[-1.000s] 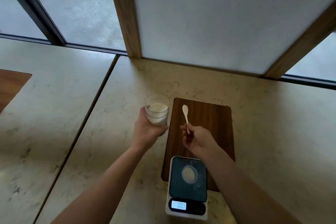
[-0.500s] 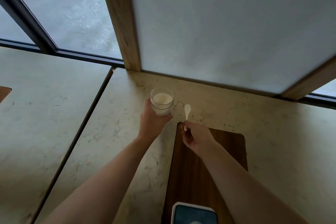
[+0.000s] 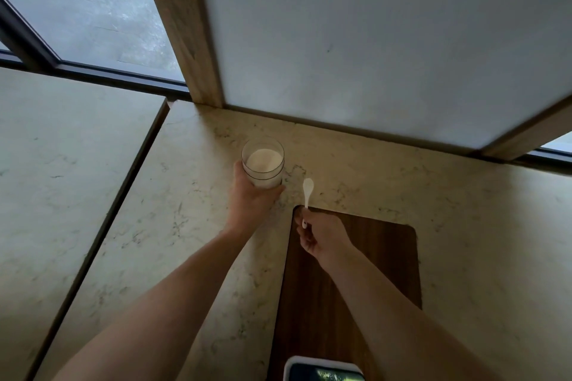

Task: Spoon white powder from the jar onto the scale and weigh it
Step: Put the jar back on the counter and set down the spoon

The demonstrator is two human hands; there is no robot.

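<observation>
A clear glass jar [image 3: 263, 161] with white powder inside stands open on the marble counter, and my left hand [image 3: 247, 199] is wrapped around its lower side. My right hand [image 3: 323, 235] pinches the handle of a small white spoon [image 3: 307, 190], whose bowl points away from me, just right of the jar and apart from it. The spoon's bowl looks empty. Only the top edge of the scale [image 3: 323, 370] shows at the bottom of the view, on the wooden board [image 3: 390, 257].
The marble counter [image 3: 479, 241] ends at a white wall panel [image 3: 371, 40] with wooden posts. A dark seam [image 3: 123, 195] splits it from another slab on the left. A window [image 3: 86, 3] lies beyond.
The view has tilted upward, so the scale has slid almost out of the bottom. Both hands with jar and spoon have moved farther from me, toward the wall.
</observation>
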